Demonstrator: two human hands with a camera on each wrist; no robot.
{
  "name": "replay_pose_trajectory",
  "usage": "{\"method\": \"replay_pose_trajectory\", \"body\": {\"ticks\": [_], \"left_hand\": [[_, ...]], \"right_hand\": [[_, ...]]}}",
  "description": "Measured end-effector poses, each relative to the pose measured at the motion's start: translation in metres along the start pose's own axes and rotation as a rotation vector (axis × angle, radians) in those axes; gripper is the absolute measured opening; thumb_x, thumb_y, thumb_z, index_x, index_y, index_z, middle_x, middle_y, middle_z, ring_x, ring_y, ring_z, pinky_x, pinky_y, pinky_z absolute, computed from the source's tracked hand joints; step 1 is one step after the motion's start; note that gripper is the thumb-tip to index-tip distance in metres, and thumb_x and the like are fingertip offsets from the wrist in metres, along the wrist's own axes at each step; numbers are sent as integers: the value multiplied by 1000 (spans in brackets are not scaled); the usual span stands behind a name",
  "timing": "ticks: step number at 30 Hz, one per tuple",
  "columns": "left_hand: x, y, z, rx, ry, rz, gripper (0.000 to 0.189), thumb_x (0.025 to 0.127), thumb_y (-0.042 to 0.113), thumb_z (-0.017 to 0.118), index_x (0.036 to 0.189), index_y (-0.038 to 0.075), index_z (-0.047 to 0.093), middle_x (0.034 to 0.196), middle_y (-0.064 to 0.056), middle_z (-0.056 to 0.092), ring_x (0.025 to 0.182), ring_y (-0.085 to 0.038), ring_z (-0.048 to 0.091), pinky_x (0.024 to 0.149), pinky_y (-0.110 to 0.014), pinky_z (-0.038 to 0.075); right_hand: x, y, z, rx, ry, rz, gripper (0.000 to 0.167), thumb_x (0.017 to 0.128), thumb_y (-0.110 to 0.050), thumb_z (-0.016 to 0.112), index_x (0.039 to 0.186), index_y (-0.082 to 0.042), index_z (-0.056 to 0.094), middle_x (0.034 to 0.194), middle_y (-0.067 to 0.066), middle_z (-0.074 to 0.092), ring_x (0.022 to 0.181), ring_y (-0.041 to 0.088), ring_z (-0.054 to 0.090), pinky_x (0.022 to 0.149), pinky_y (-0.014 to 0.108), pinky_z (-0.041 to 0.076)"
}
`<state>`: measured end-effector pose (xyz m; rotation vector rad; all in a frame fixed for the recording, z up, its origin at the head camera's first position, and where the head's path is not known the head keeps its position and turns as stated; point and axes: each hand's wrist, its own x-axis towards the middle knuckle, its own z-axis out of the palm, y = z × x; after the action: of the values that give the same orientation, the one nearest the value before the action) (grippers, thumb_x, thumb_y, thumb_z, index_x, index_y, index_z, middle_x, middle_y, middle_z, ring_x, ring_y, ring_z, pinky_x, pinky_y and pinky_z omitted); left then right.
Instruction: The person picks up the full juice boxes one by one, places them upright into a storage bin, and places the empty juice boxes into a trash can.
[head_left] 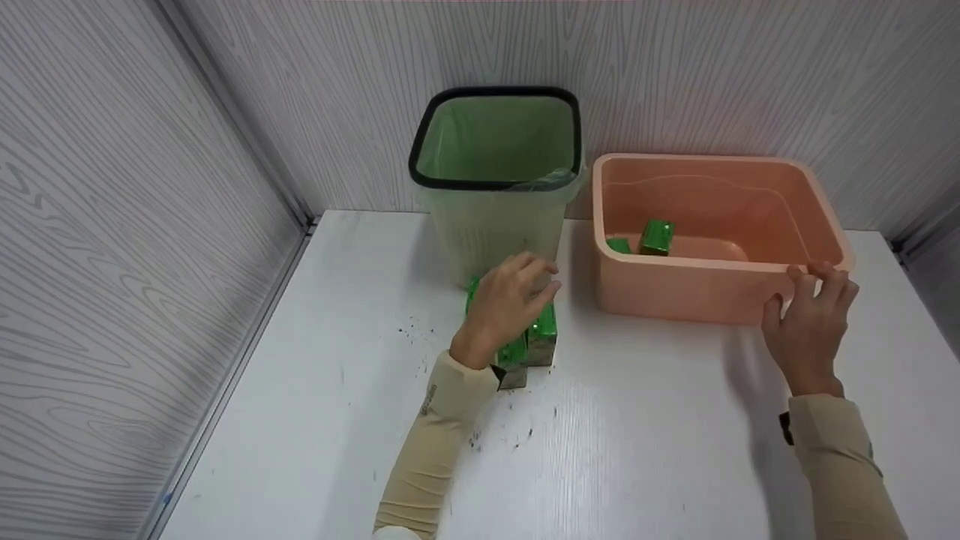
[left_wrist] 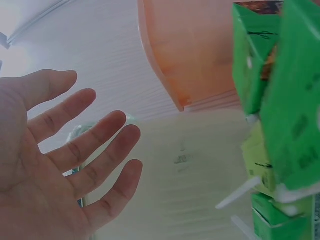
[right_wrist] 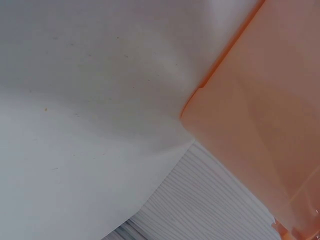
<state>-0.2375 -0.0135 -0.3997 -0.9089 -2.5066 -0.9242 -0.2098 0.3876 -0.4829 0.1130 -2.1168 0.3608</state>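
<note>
My left hand (head_left: 506, 304) hovers over several green drink cartons (head_left: 541, 330) standing in front of a pale green waste bin (head_left: 495, 225). In the left wrist view its fingers are spread and hold nothing, with the cartons (left_wrist: 300, 105) off to the right and white straws beside them. My right hand (head_left: 810, 322) grips the front right rim of a pink tub (head_left: 682, 289), fingers over the edge and thumb by the outer wall. Inside the tub lies a green carton (head_left: 657, 237), with part of another green thing (head_left: 619, 245) next to it. No fingers show in the right wrist view.
The waste bin has a black rim (head_left: 495, 184) and a clear liner, and stands left of the tub against the back wall (head_left: 360, 90). Dark specks (head_left: 474, 439) are scattered on the white table (head_left: 600, 465). A grey-grained panel (head_left: 112, 262) closes off the left side.
</note>
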Motion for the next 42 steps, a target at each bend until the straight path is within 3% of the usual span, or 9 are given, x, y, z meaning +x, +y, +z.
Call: {"method": "replay_pose_trajectory", "body": {"ticks": [7, 23, 29, 42], "left_hand": [[-11, -3, -2, 46, -8, 2, 18, 99, 19, 69, 112, 7, 73, 104, -8, 68, 85, -22, 64, 72, -35, 53], [-41, -14, 3, 24, 27, -7, 17, 96, 16, 72, 109, 4, 72, 107, -9, 68, 96, -25, 65, 79, -39, 55], [-50, -16, 8, 34, 29, -22, 16, 96, 18, 72, 108, 7, 73, 109, -9, 69, 93, -25, 65, 75, -39, 55], [-66, -21, 13, 41, 31, -25, 17, 95, 16, 73, 107, 4, 73, 103, -9, 68, 89, -24, 64, 74, -38, 54]], "right_hand": [[-1, -1, -1, -2, -7, -1, 26, 93, 2, 53, 117, 12, 56, 124, 34, 48, 104, 55, 42, 52, 61, 37], [1, 0, 0, 0, 1, 1, 25, 93, 2, 53, 116, 11, 56, 124, 34, 48, 106, 55, 43, 51, 61, 36], [1, -1, -2, 5, -32, 41, 26, 93, 1, 54, 117, 12, 57, 126, 33, 47, 110, 54, 42, 53, 62, 40], [1, -2, -2, 7, -20, 25, 26, 94, 0, 52, 116, 13, 56, 125, 34, 47, 110, 55, 42, 58, 65, 41]]}}
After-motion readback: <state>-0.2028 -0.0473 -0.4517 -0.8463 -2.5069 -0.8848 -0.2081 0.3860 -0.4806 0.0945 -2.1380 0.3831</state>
